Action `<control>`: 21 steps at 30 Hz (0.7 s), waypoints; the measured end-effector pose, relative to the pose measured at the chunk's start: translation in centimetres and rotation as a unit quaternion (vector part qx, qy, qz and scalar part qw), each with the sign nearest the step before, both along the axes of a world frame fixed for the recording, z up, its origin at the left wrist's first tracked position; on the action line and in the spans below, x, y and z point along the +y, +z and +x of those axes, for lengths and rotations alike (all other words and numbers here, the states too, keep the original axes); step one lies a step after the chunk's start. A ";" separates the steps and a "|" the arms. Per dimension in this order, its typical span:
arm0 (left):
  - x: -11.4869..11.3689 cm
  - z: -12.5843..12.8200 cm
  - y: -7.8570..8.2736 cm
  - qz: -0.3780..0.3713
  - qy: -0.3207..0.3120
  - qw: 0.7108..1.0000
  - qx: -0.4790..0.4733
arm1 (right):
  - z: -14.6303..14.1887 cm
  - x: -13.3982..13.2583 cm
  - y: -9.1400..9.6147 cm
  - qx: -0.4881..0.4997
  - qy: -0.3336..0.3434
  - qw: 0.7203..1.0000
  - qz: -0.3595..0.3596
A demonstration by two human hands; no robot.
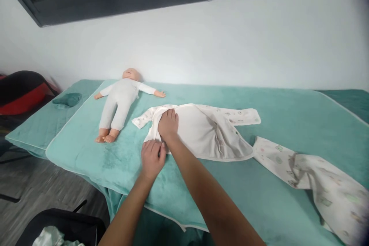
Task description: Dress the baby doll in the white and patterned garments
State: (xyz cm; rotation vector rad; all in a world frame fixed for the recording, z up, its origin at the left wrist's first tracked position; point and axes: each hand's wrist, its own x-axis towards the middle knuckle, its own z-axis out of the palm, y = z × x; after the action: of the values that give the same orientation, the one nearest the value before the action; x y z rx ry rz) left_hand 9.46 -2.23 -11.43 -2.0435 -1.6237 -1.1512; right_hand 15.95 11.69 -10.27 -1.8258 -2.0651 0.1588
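Laying right hand over the white inside of an opened long-sleeved baby shirt at centre frame, keeping fingers straight and close together, hiding thumb from view. Curling fingers of left hand loosely at the shirt's lower left edge, just beside the right wrist; not showing clearly whether pinching cloth or only resting, so can't tell. Spreading mid-frame, inside up, pointing one printed sleeve left and one right, bunching into creases at right. Probably handling light, soft and limp, creasing easily, not fragile, likely dragging a bit on plush. Likely holding best by hem, cuffs or shoulder seams, less well by a loose front flap.

Further out: lying face-up at upper left, a baby doll in white clothing; trailing across lower right, a matching printed garment, soft-looking too. Covering the bed below, a teal plush sheet. Standing at left edge, a black-and-red chair. Running along the top, a dark window frame.
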 end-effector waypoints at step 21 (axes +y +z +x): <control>-0.4 -0.2 0.3 -0.119 -0.043 0.991 0.032 | 10.7 1.2 -0.6 -0.064 0.122 0.990 -0.007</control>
State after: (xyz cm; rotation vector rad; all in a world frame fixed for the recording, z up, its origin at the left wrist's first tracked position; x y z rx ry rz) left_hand 9.27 -2.63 -11.13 -2.2926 -1.7299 -0.9468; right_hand 26.70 12.90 -10.89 -1.6239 -2.3789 0.1240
